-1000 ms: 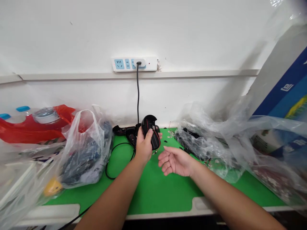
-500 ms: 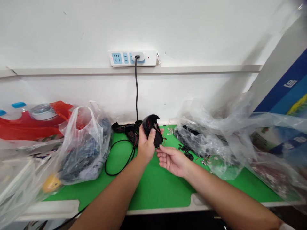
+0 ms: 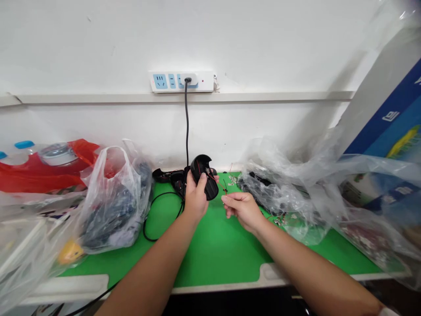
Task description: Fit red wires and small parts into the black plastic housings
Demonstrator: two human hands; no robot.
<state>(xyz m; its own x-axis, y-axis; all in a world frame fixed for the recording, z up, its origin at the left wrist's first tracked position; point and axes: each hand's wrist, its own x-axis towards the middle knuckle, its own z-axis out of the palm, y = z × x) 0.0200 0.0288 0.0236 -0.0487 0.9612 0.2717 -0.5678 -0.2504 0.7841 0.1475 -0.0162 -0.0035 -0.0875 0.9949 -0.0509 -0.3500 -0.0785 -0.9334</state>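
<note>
My left hand (image 3: 196, 197) is shut around a black plastic shell (image 3: 210, 188), probably a computer mouse housing, above the back of the green mat (image 3: 217, 250). A thin red wire (image 3: 216, 181) runs from the shell's open side toward my right hand (image 3: 242, 210). Those right fingertips are curled right beside the wire's end, a little apart from the shell. Whether they pinch the wire is too fine to tell.
A black cable (image 3: 187, 127) drops from a wall power strip (image 3: 174, 82) to black parts (image 3: 171, 176) behind my left hand. A white plastic bag (image 3: 115, 202) stands left, a clear bag (image 3: 276, 193) right, and a blue box (image 3: 384, 118) at far right.
My right hand has drawn back from the shell toward the red wire's end. The shell has turned slightly in my left hand, which still grips it.
</note>
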